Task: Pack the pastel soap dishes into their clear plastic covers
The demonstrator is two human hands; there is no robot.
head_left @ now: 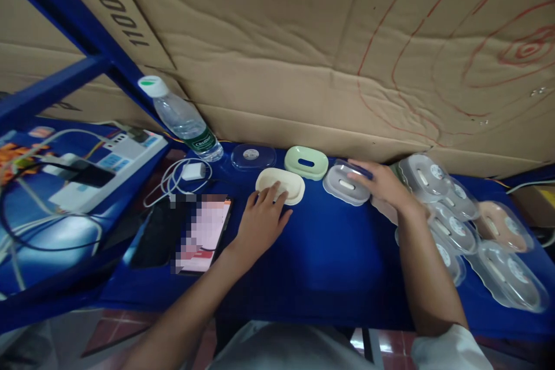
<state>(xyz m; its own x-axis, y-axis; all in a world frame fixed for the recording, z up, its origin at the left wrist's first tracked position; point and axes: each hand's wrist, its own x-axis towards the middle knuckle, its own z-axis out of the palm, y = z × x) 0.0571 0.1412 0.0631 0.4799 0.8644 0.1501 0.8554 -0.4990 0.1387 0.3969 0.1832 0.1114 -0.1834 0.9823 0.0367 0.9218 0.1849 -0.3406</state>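
My left hand (264, 218) rests its spread fingertips in a shallow cream soap dish (295, 188), pressing or touching its inside. My right hand (381, 182) has its fingers and thumb around the far right edge of a clear plastic lid (359, 172), which looks tilted over a grey soap dish (340, 192). Between these, farther back, lies a green soap dish (318, 169) with an oval slot. A loose clear lid (254, 157) with a round sticker lies behind the cream dish.
Several lidded soap dishes (455, 228) are piled at the right. On the left are a water bottle (186, 124), a white charger with cable (193, 171), a lit phone (208, 237), a dark phone (156, 237) and a power strip (108, 170). Cardboard (277, 92) walls the back.
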